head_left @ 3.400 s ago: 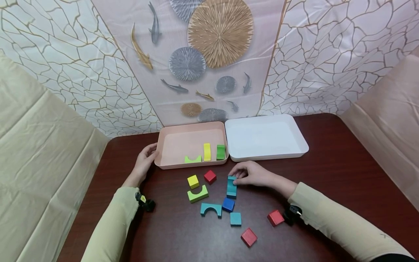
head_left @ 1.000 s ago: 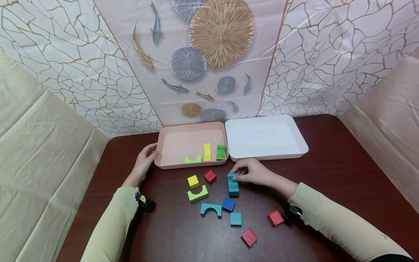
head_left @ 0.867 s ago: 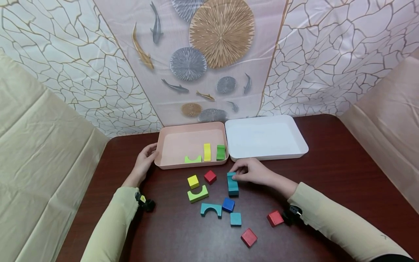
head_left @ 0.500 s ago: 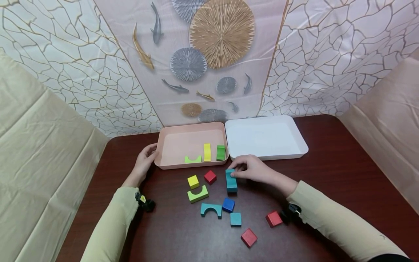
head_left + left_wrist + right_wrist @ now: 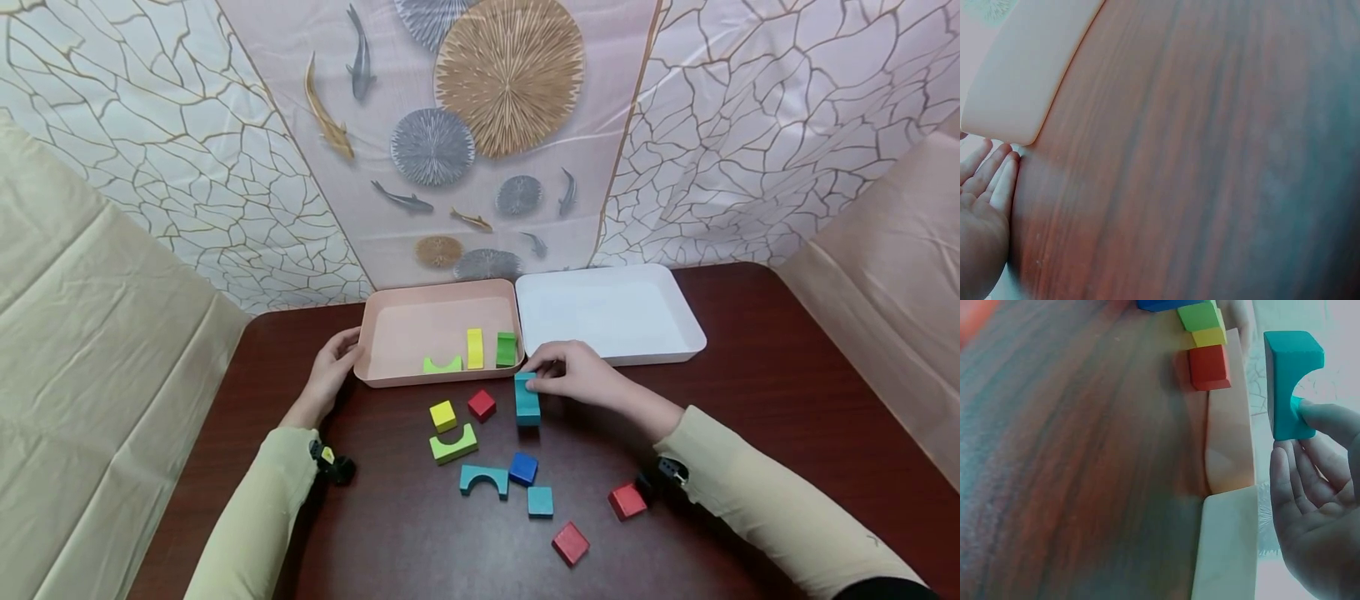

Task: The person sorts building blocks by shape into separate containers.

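My right hand (image 5: 581, 375) pinches a teal arch block (image 5: 527, 407) by one end, between thumb and fingers. In the right wrist view the arch's notch faces the thumb. The block is raised over the table, just short of the front rim of the pink tray (image 5: 405, 325). At that tray's left side my left hand (image 5: 330, 371) rests against the wall, its fingers straight in the left wrist view. Inside the pink tray lie a light green arch block (image 5: 442, 366), a yellow block (image 5: 475, 348) and a green block (image 5: 506, 349).
A white tray (image 5: 611, 312) adjoins the pink one on the right. On the dark table lie a yellow cube (image 5: 443, 416), a red cube (image 5: 482, 405), a light green arch (image 5: 453, 446), a teal arch (image 5: 483, 477), a blue cube (image 5: 523, 469), a teal square block (image 5: 540, 502) and two more red cubes.
My right hand has lifted the teal arch block off the table and carried it away from me, close to the pink tray. The left hand has stayed at the tray.
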Demonstrator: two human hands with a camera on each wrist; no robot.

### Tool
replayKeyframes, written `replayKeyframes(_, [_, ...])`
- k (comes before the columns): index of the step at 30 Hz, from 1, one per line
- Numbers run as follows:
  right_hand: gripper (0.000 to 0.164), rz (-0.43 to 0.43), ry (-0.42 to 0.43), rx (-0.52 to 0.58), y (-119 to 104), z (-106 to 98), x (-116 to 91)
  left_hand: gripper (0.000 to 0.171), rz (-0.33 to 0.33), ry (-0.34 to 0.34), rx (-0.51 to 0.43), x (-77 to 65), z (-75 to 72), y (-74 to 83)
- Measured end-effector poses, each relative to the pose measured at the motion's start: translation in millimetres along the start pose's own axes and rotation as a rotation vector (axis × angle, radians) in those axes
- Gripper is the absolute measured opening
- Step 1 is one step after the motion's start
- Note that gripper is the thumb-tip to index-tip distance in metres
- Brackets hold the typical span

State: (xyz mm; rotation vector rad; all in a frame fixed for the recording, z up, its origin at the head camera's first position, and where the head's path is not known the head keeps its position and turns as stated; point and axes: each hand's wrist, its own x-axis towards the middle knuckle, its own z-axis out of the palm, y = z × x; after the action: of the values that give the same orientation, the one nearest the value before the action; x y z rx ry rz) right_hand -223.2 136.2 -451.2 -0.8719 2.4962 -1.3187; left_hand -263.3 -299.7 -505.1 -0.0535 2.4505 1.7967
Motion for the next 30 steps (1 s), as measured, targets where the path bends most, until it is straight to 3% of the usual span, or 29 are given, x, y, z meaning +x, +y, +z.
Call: replayKeyframes(30, [0.017, 0.068, 0.163, -0.042, -14.2, -15.7, 28.9, 0.054, 0.001, 0.006, 0.008, 1.7, 0.3, -0.1])
